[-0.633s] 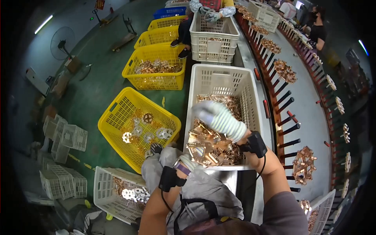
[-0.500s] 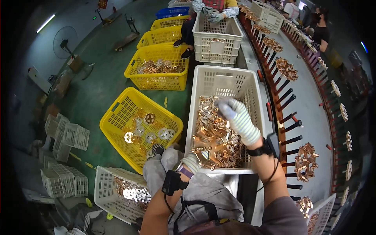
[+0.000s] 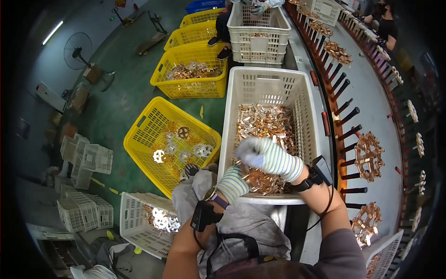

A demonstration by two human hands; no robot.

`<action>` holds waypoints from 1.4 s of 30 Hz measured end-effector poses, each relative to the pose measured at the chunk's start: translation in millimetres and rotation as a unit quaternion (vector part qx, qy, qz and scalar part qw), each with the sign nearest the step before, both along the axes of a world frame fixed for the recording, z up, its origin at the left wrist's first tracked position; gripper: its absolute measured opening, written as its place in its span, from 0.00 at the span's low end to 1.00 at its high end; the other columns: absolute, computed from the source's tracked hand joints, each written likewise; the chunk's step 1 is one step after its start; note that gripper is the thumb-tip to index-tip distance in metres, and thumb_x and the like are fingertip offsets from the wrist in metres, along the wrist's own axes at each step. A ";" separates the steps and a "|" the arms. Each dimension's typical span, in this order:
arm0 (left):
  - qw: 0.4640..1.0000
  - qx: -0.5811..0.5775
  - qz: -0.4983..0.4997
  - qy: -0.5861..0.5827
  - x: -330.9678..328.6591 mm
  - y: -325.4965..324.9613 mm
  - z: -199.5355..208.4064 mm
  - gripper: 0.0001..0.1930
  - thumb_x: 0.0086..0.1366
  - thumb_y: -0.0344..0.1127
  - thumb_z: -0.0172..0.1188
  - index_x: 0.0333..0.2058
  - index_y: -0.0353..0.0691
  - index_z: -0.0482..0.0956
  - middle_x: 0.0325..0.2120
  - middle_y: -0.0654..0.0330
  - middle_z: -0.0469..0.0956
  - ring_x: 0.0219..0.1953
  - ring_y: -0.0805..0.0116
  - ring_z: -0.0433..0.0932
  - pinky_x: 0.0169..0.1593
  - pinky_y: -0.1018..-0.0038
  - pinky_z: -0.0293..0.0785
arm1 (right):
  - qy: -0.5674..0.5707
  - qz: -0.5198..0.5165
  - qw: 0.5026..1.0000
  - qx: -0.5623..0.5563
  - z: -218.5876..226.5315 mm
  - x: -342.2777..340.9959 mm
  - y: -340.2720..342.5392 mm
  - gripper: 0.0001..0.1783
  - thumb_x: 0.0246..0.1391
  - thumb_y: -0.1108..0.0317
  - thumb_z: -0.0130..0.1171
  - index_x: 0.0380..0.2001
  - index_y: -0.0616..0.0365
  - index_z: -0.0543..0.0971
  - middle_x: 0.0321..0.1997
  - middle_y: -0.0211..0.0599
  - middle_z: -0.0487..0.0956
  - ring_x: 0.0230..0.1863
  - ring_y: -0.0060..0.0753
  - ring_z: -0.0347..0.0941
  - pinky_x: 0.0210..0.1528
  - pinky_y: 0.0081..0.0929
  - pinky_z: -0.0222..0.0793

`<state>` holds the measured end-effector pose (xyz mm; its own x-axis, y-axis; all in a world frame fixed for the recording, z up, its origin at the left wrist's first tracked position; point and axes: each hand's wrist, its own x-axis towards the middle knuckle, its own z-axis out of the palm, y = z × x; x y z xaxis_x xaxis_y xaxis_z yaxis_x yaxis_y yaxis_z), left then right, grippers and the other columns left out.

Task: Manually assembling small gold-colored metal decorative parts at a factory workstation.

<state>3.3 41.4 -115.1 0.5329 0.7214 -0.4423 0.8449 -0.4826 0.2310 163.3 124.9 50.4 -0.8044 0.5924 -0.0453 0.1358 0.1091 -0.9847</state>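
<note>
My left hand [image 3: 233, 183], in a striped knit glove, was at the near left part of the white slotted plastic crate [image 3: 274, 83]; my right hand [image 3: 267, 157], gloved alike, was curled just beside it above the heap; fingertips were hidden, so I could not tell whether either gripped anything; the small oblong metal pieces [image 3: 265, 120] lay jumbled inside that crate, shiny and copper-coloured, some paler; 1 yellow slotted basket [image 3: 144, 153] nearby held silvery spoked discs [image 3: 159, 156].
</note>
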 end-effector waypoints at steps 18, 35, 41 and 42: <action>0.937 0.244 0.098 -0.230 45.6 102.1 44.6 0.10 0.56 0.39 0.52 0.31 0.42 0.76 0.29 0.52 0.76 0.31 0.56 0.75 0.37 0.58 0.71 | 0.006 0.075 0.986 0.150 14.5 1.6 -26.4 0.18 0.58 0.57 0.55 0.43 0.60 0.77 0.28 0.41 0.77 0.30 0.40 0.76 0.35 0.31 0.72; 0.825 0.106 0.261 -0.491 0.4 -10.4 27.7 0.17 0.58 0.46 0.57 0.39 0.41 0.80 0.29 0.54 0.81 0.35 0.50 0.80 0.44 0.60 0.76 | 0.147 -0.114 0.977 0.107 -24.6 -11.6 -2.8 0.14 0.58 0.59 0.59 0.39 0.60 0.77 0.30 0.29 0.77 0.30 0.20 0.72 0.37 0.20 0.69; 0.903 0.250 0.138 -0.320 6.0 -10.6 22.5 0.13 0.55 0.47 0.58 0.32 0.45 0.83 0.25 0.52 0.82 0.32 0.54 0.80 0.37 0.59 0.75 | 0.073 -0.183 0.979 0.045 -11.3 12.1 10.7 0.15 0.59 0.60 0.58 0.41 0.61 0.77 0.33 0.34 0.77 0.34 0.25 0.73 0.40 0.25 0.70; 0.903 0.249 0.138 -0.320 6.8 -10.4 40.1 0.13 0.55 0.47 0.58 0.32 0.45 0.83 0.25 0.52 0.82 0.32 0.54 0.80 0.37 0.59 0.75 | 0.045 -0.100 0.990 0.089 -17.6 7.0 5.5 0.16 0.59 0.60 0.56 0.42 0.62 0.77 0.36 0.36 0.79 0.38 0.27 0.74 0.43 0.26 0.71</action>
